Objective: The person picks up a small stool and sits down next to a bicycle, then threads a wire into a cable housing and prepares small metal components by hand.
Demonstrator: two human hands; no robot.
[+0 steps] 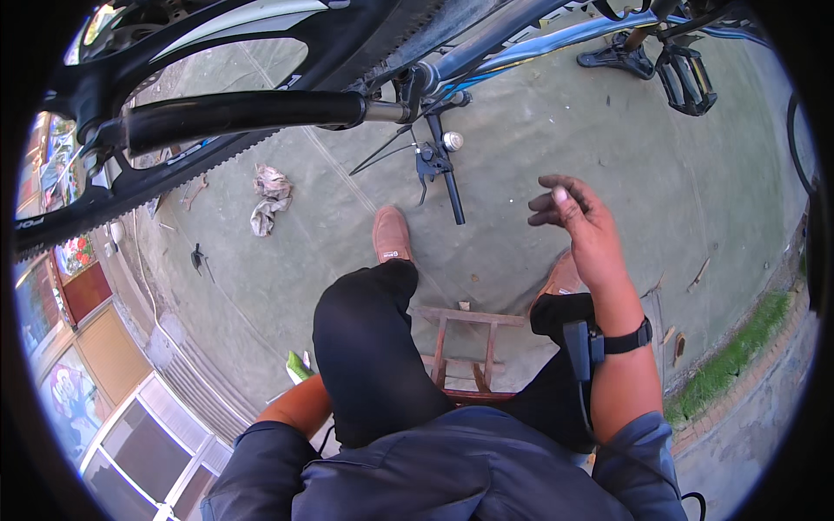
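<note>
My right hand (580, 217) is raised over the floor with nothing in it. Its blackened fingers curl loosely, apart from one another, with the thumb in front of them. A band with a small dark device (584, 347) is round that wrist. Of my left arm only the forearm (300, 406) shows; the hand is hidden past my thigh. In front of me is a bicycle, its toothed tyre (104, 224) and black fork leg (248, 120) at upper left. The handlebar grip (456, 200), silver bell (453, 141) and brake lever (423, 189) appear low, near the floor, left of my right hand.
A wooden stool (466, 317) stands between my legs. Crumpled rags (271, 200) and a small black part (198, 257) lie at left. A green and white object (298, 366) is beside my left thigh. A pedal (686, 82) juts out at upper right. Grass (734, 356) edges the right side.
</note>
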